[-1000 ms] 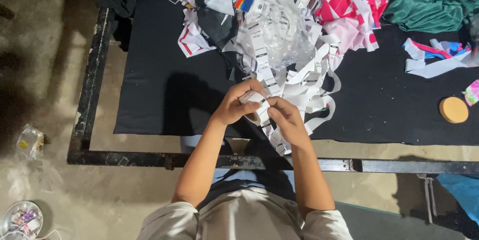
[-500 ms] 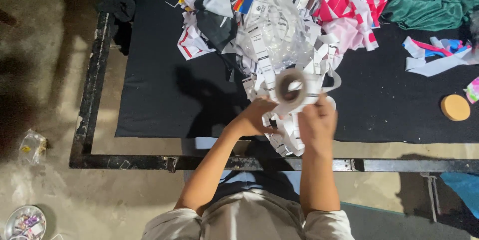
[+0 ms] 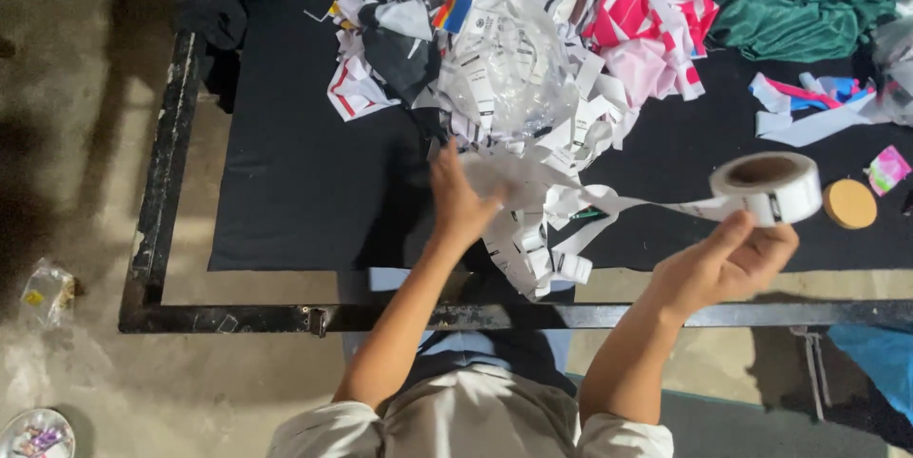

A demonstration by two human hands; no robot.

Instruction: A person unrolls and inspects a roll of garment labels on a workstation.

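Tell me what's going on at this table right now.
A person at a black-covered table holds a roll of white label tape up in the right hand, off to the right. A strip runs from it back to the left hand, which rests at the edge of a heap of cut labels and plastic.

Light is dim and even, brightest on the white paper pile [image 3: 514, 87], which nearly washes out. The floor [image 3: 76, 182] at left falls into soft dark shadow. The left hand [image 3: 461, 196] is motion-blurred; the right hand [image 3: 732, 263] and roll [image 3: 766, 187] are slightly soft. Corners darken.
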